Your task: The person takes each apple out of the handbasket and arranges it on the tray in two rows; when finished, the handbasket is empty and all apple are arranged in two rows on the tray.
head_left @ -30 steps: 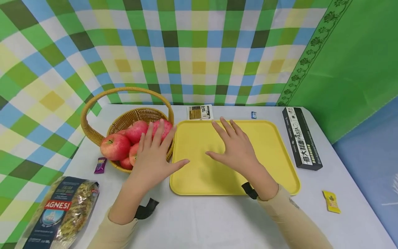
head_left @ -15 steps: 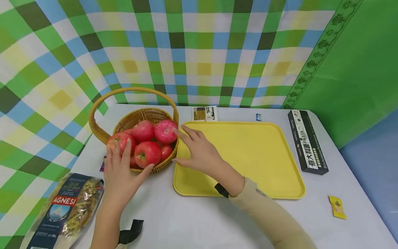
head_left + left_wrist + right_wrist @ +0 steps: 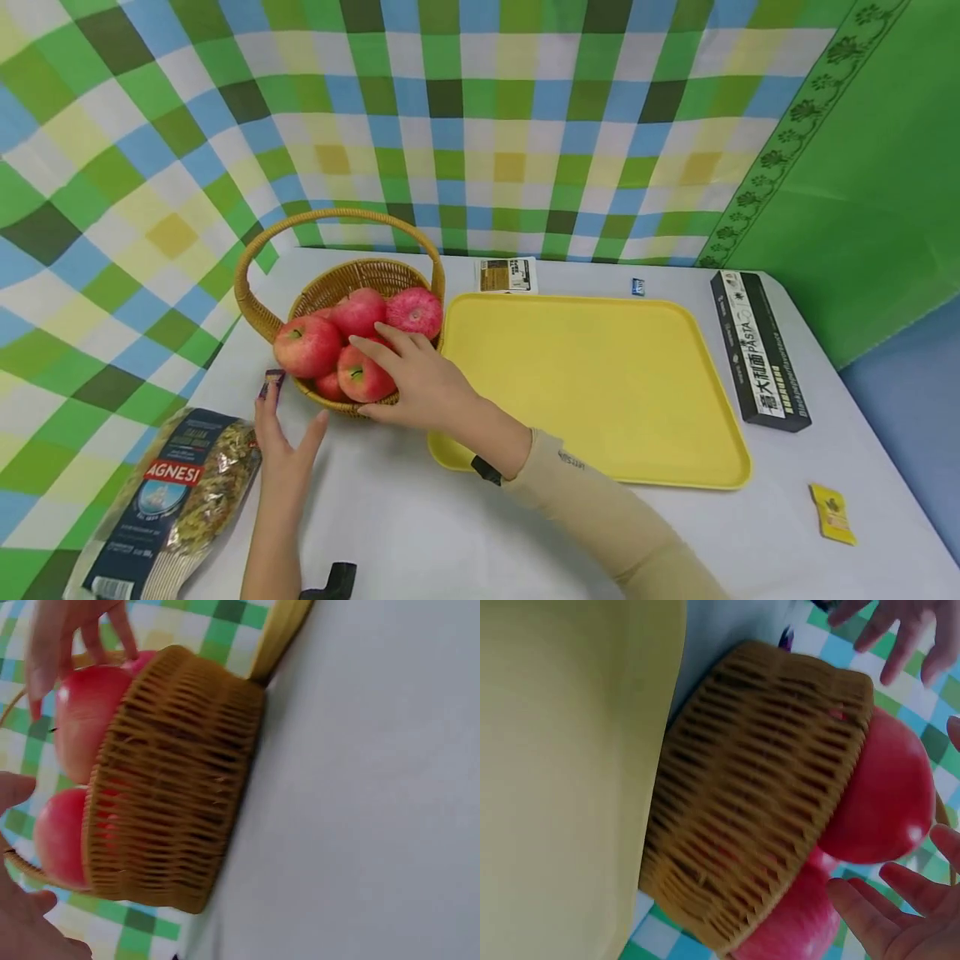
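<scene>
A wicker basket point(image 3: 321, 293) with a tall handle holds several red apples. Over its front right rim my right hand point(image 3: 435, 390) reaches in, with fingers spread around the front apple point(image 3: 362, 377). In the right wrist view that hand's fingertips point(image 3: 847, 896) lie close beside the apples. My left hand point(image 3: 285, 458) stands at the basket's front left, thumb and fingers apart, holding nothing. Its fingertips overlap a small purple-wrapped candy point(image 3: 272, 381) in the head view. The left wrist view shows the basket's woven side point(image 3: 172, 787) upright on the white table.
A yellow tray point(image 3: 585, 392) lies right of the basket. A bag of Agnesi pasta point(image 3: 168, 500) is at the front left. A black pasta box point(image 3: 759, 350) and a yellow packet point(image 3: 831, 512) lie at the right. Behind the tray are a printed packet point(image 3: 506, 275) and a blue candy point(image 3: 637, 287).
My right hand has moved left from above the tray to the front apple. The left hand has drawn back from over the apples to the basket's front left. The view has shifted slightly.
</scene>
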Demonstrator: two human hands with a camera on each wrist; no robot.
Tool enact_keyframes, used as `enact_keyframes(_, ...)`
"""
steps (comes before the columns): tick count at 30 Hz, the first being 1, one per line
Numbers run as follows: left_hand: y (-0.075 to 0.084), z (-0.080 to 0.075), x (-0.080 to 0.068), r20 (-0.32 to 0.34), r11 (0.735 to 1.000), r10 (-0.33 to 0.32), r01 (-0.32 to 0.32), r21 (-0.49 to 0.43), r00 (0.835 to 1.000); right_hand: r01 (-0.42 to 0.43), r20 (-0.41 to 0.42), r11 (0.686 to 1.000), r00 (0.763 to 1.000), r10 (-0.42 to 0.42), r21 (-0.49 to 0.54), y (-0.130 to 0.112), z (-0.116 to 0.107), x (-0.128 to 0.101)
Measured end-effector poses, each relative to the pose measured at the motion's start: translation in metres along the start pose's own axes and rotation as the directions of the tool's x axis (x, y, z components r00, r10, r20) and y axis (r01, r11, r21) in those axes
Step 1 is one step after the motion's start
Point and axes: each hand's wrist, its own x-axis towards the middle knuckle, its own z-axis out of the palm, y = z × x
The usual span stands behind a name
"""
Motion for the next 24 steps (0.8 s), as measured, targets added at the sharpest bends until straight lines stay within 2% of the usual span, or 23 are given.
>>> enact_keyframes(3, 0.001, 0.009, 0.005, 0.043, 0.981, -0.055, 0.062, -0.185, 0.998, 0.01, -0.006, 1.0, 1.0, -0.01, -0.007, -0.003, 0.006, 0.004)
enact_keyframes(7, 0.001, 0.021, 0.012, 0.055, 0.916, -0.116, 0.129, -0.381, 0.992, 0.018, -0.037, 1.0, 0.999, -0.019, -0.025, -0.004, 0.016, 0.007)
enact_keyframes(11, -0.001, 0.029, 0.018, -0.003, 0.854, -0.111, 0.094, -0.512, 0.994, 0.028, -0.075, 1.0, 0.997, -0.029, -0.015, -0.002, 0.023, 0.008)
enact_keyframes(14, -0.002, 0.031, 0.021, -0.035, 0.821, -0.102, 0.064, -0.567, 0.994, 0.042, -0.099, 0.999, 0.994, -0.043, -0.01, -0.001, 0.025, 0.009)
enact_keyframes(17, -0.001, 0.032, 0.022, -0.04, 0.81, -0.106, 0.063, -0.583, 0.994, 0.053, -0.114, 0.999, 0.992, -0.054, -0.015, 0.0, 0.025, 0.009)
enact_keyframes(24, -0.001, 0.032, 0.022, -0.031, 0.817, -0.123, 0.083, -0.57, 0.992, 0.046, -0.102, 0.999, 0.994, -0.045, 0.009, 0.001, 0.02, 0.01)
